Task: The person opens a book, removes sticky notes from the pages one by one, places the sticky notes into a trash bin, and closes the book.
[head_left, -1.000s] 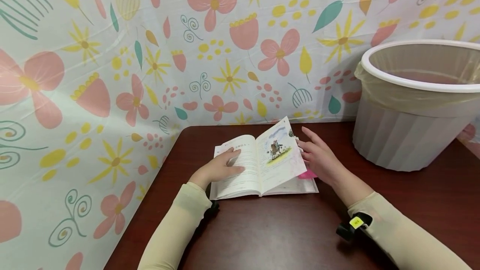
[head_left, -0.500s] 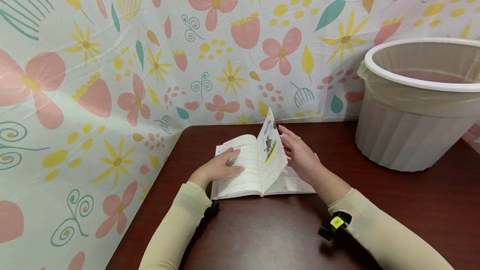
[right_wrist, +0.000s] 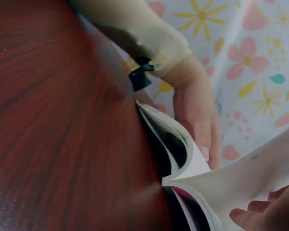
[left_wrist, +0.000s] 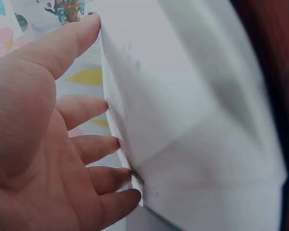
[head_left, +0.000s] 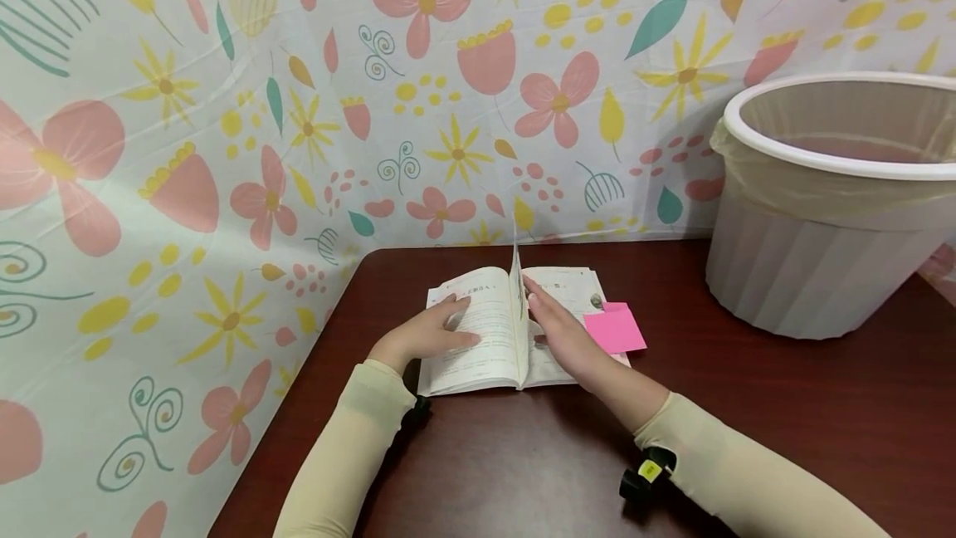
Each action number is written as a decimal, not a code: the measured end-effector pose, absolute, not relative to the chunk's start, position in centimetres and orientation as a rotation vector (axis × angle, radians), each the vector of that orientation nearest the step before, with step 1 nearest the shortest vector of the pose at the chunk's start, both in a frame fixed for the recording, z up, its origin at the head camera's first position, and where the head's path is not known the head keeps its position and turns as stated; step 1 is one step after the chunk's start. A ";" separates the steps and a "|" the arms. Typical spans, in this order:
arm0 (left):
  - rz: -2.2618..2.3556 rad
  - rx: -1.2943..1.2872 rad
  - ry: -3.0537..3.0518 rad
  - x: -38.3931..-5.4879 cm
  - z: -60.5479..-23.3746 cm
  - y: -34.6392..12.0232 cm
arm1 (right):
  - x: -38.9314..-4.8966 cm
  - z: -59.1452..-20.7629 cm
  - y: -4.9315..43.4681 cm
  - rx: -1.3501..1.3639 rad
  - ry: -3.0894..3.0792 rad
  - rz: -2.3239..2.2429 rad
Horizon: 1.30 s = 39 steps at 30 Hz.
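Note:
An open book [head_left: 478, 359] lies on the table, printed text on both sides. My left hand [head_left: 429, 335] rests on its left page with fingers spread and relaxed. One page [head_left: 516, 281] stands almost upright at the spine, edge-on in the head view. Against its right face lie the extended fingers of my right hand [head_left: 571, 339]. In the right wrist view, the right fingertips [right_wrist: 238, 214] touch the raised page [right_wrist: 265, 168]. A pink sticky note [head_left: 615, 329] sticks out past the right page's outer edge. The left wrist view shows my left hand [left_wrist: 62, 130] close up, fingertips at the paper.
A white waste bin [head_left: 807, 272] with a plastic liner stands on the right of the dark red-brown table [head_left: 523, 463]. Behind and to the left hangs a floral-patterned cloth [head_left: 284, 90]. A black strap mount [head_left: 648, 471] sits under my right wrist.
My right hand has moved left, swinging the illustrated page from leaning right to nearly upright. The right page and the pink sticky note are now uncovered. My left hand has stayed in place.

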<state>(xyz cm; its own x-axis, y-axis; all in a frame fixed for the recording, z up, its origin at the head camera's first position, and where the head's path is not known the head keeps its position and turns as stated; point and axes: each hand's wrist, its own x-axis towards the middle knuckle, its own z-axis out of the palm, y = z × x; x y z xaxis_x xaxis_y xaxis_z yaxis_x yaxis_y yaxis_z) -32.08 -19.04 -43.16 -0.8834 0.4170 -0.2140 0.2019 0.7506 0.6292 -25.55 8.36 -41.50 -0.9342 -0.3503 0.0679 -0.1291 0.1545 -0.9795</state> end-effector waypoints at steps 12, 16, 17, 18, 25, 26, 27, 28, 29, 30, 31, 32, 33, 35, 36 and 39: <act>0.728 0.393 2.680 -32.2 -42.6 -20.4 | -24.1 -42.9 7.4 -0.819 2.589 -1.462; 0.700 0.386 2.709 -32.2 -42.4 -21.3 | -23.9 -43.2 7.2 -0.878 2.627 -1.383; 0.700 0.378 2.712 -32.1 -42.3 -21.5 | -23.8 -43.2 7.1 -0.880 2.631 -1.362; 0.702 0.371 2.715 -32.1 -42.2 -21.7 | -23.7 -43.3 7.1 -0.883 2.635 -1.338; 0.665 0.312 2.735 -32.5 -42.6 -23.0 | -23.3 -43.7 7.0 -0.925 2.657 -1.175; 0.670 0.306 2.733 -32.6 -42.8 -23.2 | -23.3 -43.7 6.9 -0.931 2.666 -1.150; 0.677 0.305 2.728 -32.7 -42.9 -23.4 | -23.2 -43.8 6.9 -0.934 2.676 -1.122; 0.680 0.306 2.726 -32.8 -42.9 -23.6 | -23.2 -43.9 6.9 -0.937 2.683 -1.093; 0.684 0.299 2.725 -32.9 -43.0 -23.7 | -23.2 -44.0 6.8 -0.942 2.689 -1.071; 0.684 0.296 2.728 -32.9 -43.0 -23.8 | -23.2 -44.0 6.8 -0.949 2.695 -1.046; 0.682 0.288 2.729 -33.0 -43.1 -24.0 | -23.1 -44.1 6.8 -0.954 2.700 -1.022; 0.680 0.282 2.731 -33.1 -43.1 -24.1 | -23.1 -44.2 6.7 -0.960 2.707 -0.996; 0.672 0.274 2.733 -33.1 -43.2 -24.2 | -23.1 -44.3 6.7 -0.967 2.712 -0.972; 0.656 0.254 2.735 -33.2 -43.2 -24.4 | -23.1 -44.5 6.7 -0.981 2.720 -0.935; 0.647 0.248 2.735 -33.2 -43.3 -24.6 | -23.0 -44.5 6.7 -0.989 2.724 -0.920; 0.637 0.232 2.735 -33.2 -43.4 -24.8 | -23.1 -44.6 6.7 -1.012 2.721 -0.897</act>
<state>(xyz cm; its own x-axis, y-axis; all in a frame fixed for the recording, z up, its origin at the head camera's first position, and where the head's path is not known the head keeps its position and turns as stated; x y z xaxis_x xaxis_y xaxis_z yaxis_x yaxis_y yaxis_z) -33.20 -24.78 -43.37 -0.9347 0.2279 -0.2729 0.0838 0.8871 0.4539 -23.07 6.74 -44.64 -0.7734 -0.6253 0.1040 -0.5645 0.6047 -0.5618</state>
